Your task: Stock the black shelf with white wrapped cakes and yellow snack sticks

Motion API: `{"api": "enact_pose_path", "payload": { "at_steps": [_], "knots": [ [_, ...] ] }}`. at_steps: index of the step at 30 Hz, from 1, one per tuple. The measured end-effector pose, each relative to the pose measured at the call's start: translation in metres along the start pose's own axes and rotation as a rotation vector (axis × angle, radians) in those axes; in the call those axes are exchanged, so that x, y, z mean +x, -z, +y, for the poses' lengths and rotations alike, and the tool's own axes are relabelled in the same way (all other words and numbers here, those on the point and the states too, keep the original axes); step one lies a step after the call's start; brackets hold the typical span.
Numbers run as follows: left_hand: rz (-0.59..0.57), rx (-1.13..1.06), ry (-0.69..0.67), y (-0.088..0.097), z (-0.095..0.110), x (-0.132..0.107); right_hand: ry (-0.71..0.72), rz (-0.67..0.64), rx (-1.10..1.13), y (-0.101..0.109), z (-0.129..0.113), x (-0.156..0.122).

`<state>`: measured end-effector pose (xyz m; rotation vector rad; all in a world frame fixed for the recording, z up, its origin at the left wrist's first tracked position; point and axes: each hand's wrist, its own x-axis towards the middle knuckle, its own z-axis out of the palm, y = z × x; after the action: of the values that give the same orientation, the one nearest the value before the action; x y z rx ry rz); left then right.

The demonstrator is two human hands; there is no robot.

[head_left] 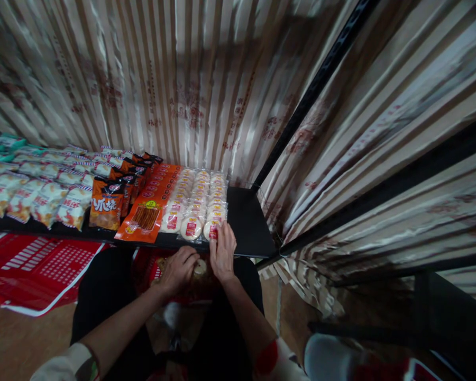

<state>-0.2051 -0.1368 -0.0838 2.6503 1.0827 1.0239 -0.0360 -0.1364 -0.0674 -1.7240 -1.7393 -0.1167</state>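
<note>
At the front end of a row of clear-wrapped round white crackers, my right hand [222,251] has its fingers closed at the lower edge of the nearest cracker packet [213,228]. More packets of the same crackers [191,227] lie in neat rows on the black shelf [248,222]. Below the shelf's front edge, my left hand [180,269] is bent with its fingers curled downward. What lies under those fingers is hidden. Pale round packets [200,271] show dimly beside it, above a red container between my knees.
Flat orange snack packs [143,217], orange-and-black bags [106,203] and white snack bags [74,206] fill the shelf's left. A red basket [43,270] sits below left. Black frame posts [309,95] and striped curtain [206,79] border the shelf.
</note>
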Motion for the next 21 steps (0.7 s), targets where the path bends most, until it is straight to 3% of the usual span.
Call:
{"api": "enact_pose_path", "payload": {
  "at_steps": [2, 4, 7, 9, 12, 16, 19, 21],
  "knots": [
    [-0.164, -0.056, 0.068, -0.005, -0.001, -0.017, 0.057, 0.008, 0.116, 0.002, -0.006, -0.021],
    [-0.286, -0.110, 0.200, -0.013, -0.005, -0.031, 0.110, -0.069, 0.197, 0.000, -0.013, -0.043],
    [-0.390, -0.212, 0.433, -0.026, -0.014, -0.043, 0.193, -0.367, 0.245, -0.012, -0.021, -0.067],
    [-0.439, -0.285, 0.581, -0.034, -0.017, -0.045, 0.149, -0.506, 0.210, -0.024, -0.020, -0.075],
    [-0.449, -0.437, 0.821, -0.042, -0.018, -0.044, -0.134, -0.604, 0.040, -0.045, -0.011, -0.078],
    [-0.373, -0.763, 1.109, -0.044, -0.013, -0.037, -0.270, -0.714, -0.053, -0.066, 0.003, -0.079],
    [-0.317, -0.928, 1.202, -0.044, -0.010, -0.032, -0.306, -0.762, -0.038, -0.072, 0.006, -0.079],
    [-0.294, -0.941, 1.172, -0.044, -0.011, -0.029, -0.320, -0.768, -0.015, -0.074, 0.005, -0.077]
  ]
}}
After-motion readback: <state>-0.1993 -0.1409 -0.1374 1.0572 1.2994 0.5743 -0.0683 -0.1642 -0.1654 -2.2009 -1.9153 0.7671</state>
